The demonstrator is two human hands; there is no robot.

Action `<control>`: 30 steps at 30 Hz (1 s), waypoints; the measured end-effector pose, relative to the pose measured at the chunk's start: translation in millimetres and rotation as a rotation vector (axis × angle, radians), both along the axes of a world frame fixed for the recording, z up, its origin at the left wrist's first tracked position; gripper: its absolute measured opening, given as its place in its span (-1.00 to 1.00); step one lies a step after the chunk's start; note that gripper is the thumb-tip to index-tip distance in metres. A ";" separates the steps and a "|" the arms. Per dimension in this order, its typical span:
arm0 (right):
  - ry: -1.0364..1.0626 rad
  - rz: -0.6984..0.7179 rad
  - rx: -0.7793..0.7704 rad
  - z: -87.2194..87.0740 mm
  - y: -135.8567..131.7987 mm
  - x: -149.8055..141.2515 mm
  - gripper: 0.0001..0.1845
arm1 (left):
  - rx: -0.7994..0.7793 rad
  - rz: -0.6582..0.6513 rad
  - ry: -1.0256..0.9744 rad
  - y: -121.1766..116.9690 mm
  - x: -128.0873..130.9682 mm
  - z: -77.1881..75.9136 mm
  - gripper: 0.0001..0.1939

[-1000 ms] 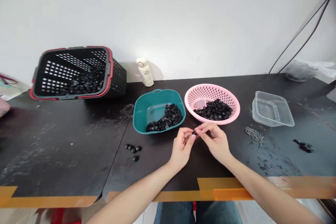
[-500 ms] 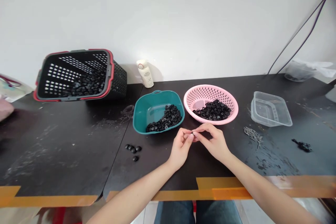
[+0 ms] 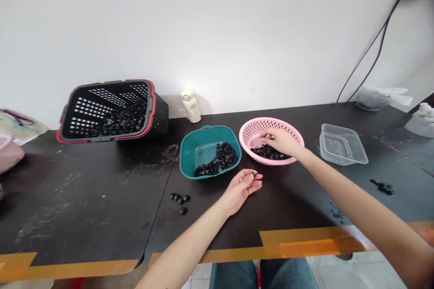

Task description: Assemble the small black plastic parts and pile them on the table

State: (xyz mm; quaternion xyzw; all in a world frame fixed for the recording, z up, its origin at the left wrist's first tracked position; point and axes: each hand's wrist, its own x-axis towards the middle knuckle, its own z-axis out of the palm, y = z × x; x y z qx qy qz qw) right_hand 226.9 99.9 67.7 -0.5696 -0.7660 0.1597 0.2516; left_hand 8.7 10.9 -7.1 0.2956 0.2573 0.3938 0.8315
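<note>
Right hand (image 3: 282, 141) down in pink plastic colander (image 3: 271, 123), fingers pressed on black rubber pieces (image 3: 270, 152), pinch unclear. Left hand (image 3: 240, 189) palm up, fingers loosely curled, small black piece (image 3: 254, 174) at fingertips. Loose hold: piece could slip, roll across surface (image 3: 271, 207).

Pink, teal and black around a pink plastic colander (image 3: 244, 137)

The colander's pale pink wall carries rows of small holes, and the black plastic discs (image 3: 269, 152) inside it match the black plastic discs (image 3: 215, 165) heaped in the teal plastic tub (image 3: 193, 153) just left of it. Farther left, a black plastic basket (image 3: 108, 109) has a red-and-grey rim and a dotted pattern of holes. Below the colander, the black tabletop (image 3: 84, 198) is streaked with whitish scuffs, and an orange tape strip (image 3: 305, 244) runs along its edge. A colourless clear plastic tray (image 3: 342, 144) sits right of the colander.
</note>
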 end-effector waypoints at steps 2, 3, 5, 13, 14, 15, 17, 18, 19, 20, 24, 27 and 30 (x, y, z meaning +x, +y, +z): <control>-0.069 0.086 -0.178 0.1 24.7 -1.7 -0.78 | 0.012 -0.016 0.004 1.0 -0.7 -2.0 -0.72; -0.084 0.131 -0.246 -0.3 33.6 -4.0 -0.77 | 0.017 -0.023 0.006 1.4 -1.1 -2.9 -0.72; -0.089 0.199 -0.327 -1.6 44.5 -9.3 -0.77 | 0.021 -0.029 0.006 1.8 -1.8 -4.1 -0.72; -0.039 0.250 -0.397 -7.3 41.6 -18.7 -0.80 | 0.096 -0.007 0.059 -2.5 -0.6 -0.7 -0.66; -0.017 0.245 -0.384 -5.7 38.5 -17.3 -0.76 | 0.121 0.002 0.077 -3.5 0.2 -0.4 -0.65; 0.033 0.232 -0.368 -3.1 34.0 -15.1 -0.72 | 0.150 0.014 0.100 -4.8 1.2 -0.4 -0.65; 0.224 0.195 -0.341 3.9 19.4 -9.0 -0.66 | 0.240 0.068 0.173 -8.2 3.2 -0.4 -0.64; 0.354 0.175 -0.338 7.6 9.1 -6.0 -0.64 | 0.302 0.117 0.224 -10.4 4.1 -0.3 -0.65; 0.482 0.162 -0.348 10.6 -3.2 -3.8 -0.64 | 0.371 0.180 0.284 -12.7 4.7 -0.3 -0.66; 0.583 0.158 -0.369 12.4 -16.7 -2.9 -0.64 | 0.438 0.254 0.346 -15.1 4.9 -0.3 -0.68; 0.783 0.145 -0.426 0.2 -69.4 -16.6 -0.67 | 0.624 0.511 0.542 -22.4 1.8 -1.3 -0.76; 0.907 0.161 -0.394 -24.5 -91.1 -38.0 -0.65 | 0.756 0.621 0.639 -23.4 -2.2 -3.9 -0.79; 1.019 0.126 -0.356 -47.1 -97.3 -54.2 -0.64 | 0.847 0.713 0.674 -22.2 -4.3 -6.2 -0.77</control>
